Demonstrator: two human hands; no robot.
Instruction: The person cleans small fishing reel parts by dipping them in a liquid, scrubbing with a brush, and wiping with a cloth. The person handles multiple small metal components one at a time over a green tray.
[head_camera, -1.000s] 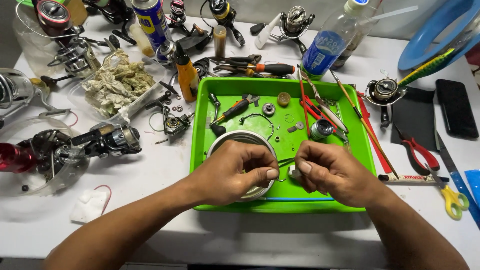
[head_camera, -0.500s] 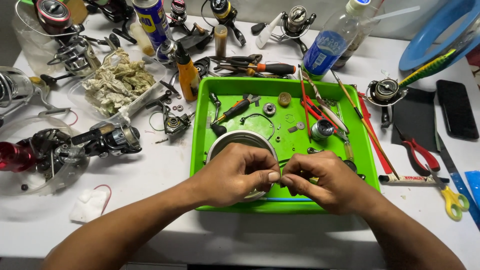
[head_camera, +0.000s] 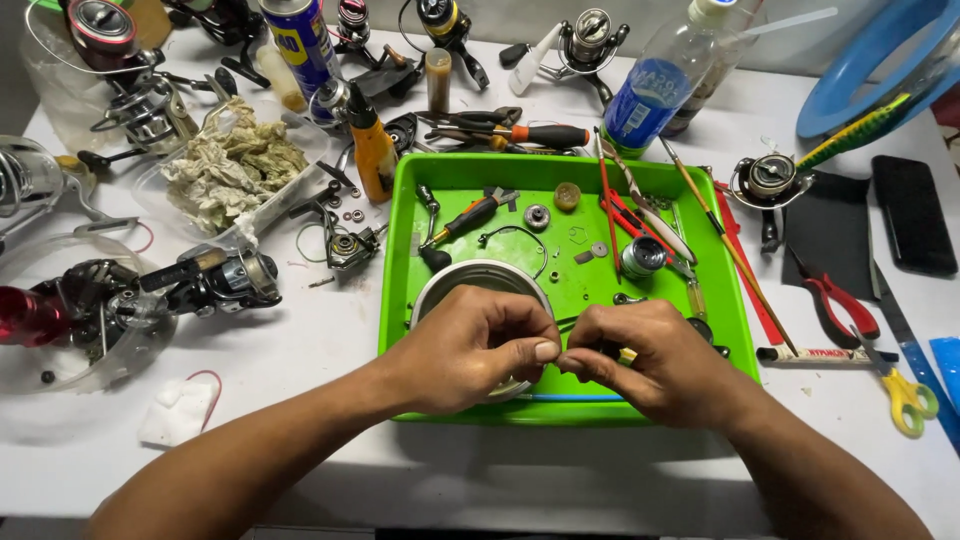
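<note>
Green tray (head_camera: 455, 175) on the desk (head_camera: 330, 330) is carrying reel parts; above its front edge the left hand (head_camera: 470, 350) and right hand (head_camera: 655, 360) are meeting, fingertips pinching one tiny, unclear part (head_camera: 558, 356), beside a round metal tin (head_camera: 470, 278).

Bright green tray (head_camera: 460, 175), orange bottle (head_camera: 374, 155), yellow-handled scissors (head_camera: 908, 398), blue bottle label (head_camera: 642, 100)

A blue-labelled clear bottle (head_camera: 655, 85) and a blue-yellow spray can (head_camera: 300, 40) stand behind the green tray (head_camera: 450, 175).
</note>
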